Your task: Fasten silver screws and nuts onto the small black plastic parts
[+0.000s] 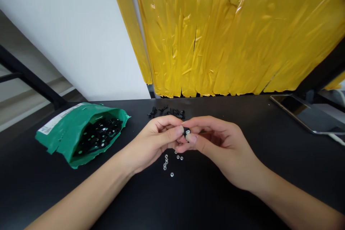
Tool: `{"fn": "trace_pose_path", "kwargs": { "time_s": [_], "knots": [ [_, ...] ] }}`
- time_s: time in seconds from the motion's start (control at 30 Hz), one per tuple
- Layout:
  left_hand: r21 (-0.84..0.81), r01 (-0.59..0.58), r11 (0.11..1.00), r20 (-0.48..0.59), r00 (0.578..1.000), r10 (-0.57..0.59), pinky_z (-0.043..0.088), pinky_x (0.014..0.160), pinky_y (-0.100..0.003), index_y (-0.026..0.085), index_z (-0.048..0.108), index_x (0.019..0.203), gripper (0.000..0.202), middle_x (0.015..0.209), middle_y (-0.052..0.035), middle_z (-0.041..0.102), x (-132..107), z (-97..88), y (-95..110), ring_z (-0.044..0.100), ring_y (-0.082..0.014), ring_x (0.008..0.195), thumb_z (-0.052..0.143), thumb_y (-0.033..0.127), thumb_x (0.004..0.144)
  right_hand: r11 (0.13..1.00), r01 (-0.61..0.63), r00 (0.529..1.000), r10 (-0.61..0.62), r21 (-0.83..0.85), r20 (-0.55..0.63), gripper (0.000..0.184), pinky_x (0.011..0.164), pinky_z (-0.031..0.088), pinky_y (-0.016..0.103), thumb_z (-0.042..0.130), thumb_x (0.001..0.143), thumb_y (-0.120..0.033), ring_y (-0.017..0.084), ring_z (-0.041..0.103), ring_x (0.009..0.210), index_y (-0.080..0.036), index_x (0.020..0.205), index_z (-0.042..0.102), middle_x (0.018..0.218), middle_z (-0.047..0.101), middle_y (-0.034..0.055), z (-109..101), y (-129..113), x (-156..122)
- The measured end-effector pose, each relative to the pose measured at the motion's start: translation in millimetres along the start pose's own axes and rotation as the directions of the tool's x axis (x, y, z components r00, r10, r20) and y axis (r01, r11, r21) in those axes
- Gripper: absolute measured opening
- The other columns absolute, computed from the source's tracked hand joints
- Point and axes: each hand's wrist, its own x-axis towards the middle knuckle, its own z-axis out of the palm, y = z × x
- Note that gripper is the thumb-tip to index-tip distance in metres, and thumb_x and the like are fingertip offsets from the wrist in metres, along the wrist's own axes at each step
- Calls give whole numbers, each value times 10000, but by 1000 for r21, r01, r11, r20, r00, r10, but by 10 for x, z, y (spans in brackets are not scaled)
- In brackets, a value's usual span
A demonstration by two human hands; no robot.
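Note:
A small black part [185,133] is pinched between my two hands over the table. The thumb and fingers of my left hand [161,136] grip its left side. My right hand [218,143] presses thumb and fingertips around a small silvery ring [188,132] at the part's right end; whether the ring is seated in it I cannot tell. Just below my fingers, several little metal nuts or rings [166,162] lie loose on the table. Behind my hands sits a pile of small black pieces [176,113], partly hidden by my fingers.
At the left, a torn green bag [61,125] lies with its mouth towards me, full of black parts [99,134]. A phone [296,111] with a white cable rests at the right on the black table [205,201]. Yellow plastic sheeting [229,36] hangs behind.

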Motion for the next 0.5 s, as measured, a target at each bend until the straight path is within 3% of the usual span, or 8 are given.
{"fn": "trace_pose_path", "kwargs": {
  "time_s": [0.2, 0.37, 0.5],
  "knots": [
    [63, -30, 998, -81, 996, 35, 611, 664, -164, 205, 828, 878, 154, 767, -5, 750, 8, 47, 34, 714, -90, 698, 924, 303, 809, 994, -55, 998, 55, 94, 6, 184, 883, 671, 244, 812, 934, -240, 135, 825, 849, -271, 1115, 830, 893, 811, -7, 4, -3, 0],
    [124, -42, 991, -71, 996, 51, 579, 632, -162, 189, 810, 861, 167, 763, -12, 741, 0, 97, 53, 687, -88, 655, 907, 321, 828, 982, -55, 998, 56, 180, -4, 78, 800, 706, 285, 812, 936, -265, 161, 832, 785, -250, 1012, 814, 865, 817, -1, -3, 12, 18],
    [295, -142, 945, -90, 980, 176, 571, 638, -200, 178, 803, 841, 273, 794, -36, 705, -6, 109, 66, 641, -118, 709, 792, 437, 927, 968, -103, 995, 97, 227, 39, 89, 839, 707, 333, 790, 963, -295, 172, 839, 820, -278, 1048, 770, 891, 818, -16, -83, 77, 33]
  ]
}}
